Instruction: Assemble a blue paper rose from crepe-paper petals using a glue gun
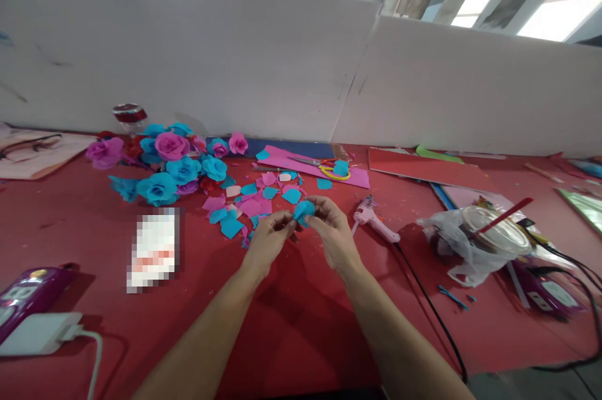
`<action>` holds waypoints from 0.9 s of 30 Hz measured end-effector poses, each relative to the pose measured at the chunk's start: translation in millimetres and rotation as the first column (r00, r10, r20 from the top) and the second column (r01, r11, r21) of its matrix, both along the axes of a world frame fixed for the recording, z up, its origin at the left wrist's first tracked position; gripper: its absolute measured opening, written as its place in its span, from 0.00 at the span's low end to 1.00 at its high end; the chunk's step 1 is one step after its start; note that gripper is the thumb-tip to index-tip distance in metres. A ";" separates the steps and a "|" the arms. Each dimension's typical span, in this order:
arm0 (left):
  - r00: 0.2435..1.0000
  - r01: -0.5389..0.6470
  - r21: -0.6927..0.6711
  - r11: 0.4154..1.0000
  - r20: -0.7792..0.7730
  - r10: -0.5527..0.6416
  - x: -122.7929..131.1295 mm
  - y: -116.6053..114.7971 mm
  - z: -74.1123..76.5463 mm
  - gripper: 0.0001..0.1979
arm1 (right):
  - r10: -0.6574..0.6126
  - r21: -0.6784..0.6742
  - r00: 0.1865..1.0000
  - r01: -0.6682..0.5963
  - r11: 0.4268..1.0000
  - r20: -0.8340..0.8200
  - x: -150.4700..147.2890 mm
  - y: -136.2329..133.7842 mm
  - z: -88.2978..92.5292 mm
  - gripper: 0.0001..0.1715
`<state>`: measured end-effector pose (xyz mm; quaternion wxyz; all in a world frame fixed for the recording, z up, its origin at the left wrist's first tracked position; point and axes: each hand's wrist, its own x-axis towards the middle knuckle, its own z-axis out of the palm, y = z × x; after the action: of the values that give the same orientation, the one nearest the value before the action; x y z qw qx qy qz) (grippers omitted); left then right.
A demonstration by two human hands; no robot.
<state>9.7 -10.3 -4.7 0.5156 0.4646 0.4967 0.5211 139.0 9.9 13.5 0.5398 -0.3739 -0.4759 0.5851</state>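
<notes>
Both my hands meet over the red table [291,325] and pinch one small blue paper flower piece [303,209] between their fingertips. My left hand [267,240] grips it from the left, my right hand [332,231] from the right, fingers curled. Just beyond them lie several loose blue and pink cut petals [249,202]. A pink glue gun [374,219] rests right of my right hand, its black cord running toward me.
A heap of finished blue, pink and purple paper roses [164,165] lies at the back left. Yellow-handled scissors [329,168] rest on pink paper. A plastic cup in a bag [484,237] stands right. Power strips [28,290] sit left and right. White partition behind.
</notes>
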 end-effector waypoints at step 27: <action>0.937 0.138 -0.199 0.970 0.343 -0.063 -20.3 4.1 2.0 0.13 | 0.046 0.086 0.998 -0.050 0.995 0.044 6.7 2.4 5.1 0.22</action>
<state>-10.6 -6.2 -2.7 0.6667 0.3342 0.4322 0.5070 145.7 12.3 18.5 0.5313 -0.3504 -0.5211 0.5687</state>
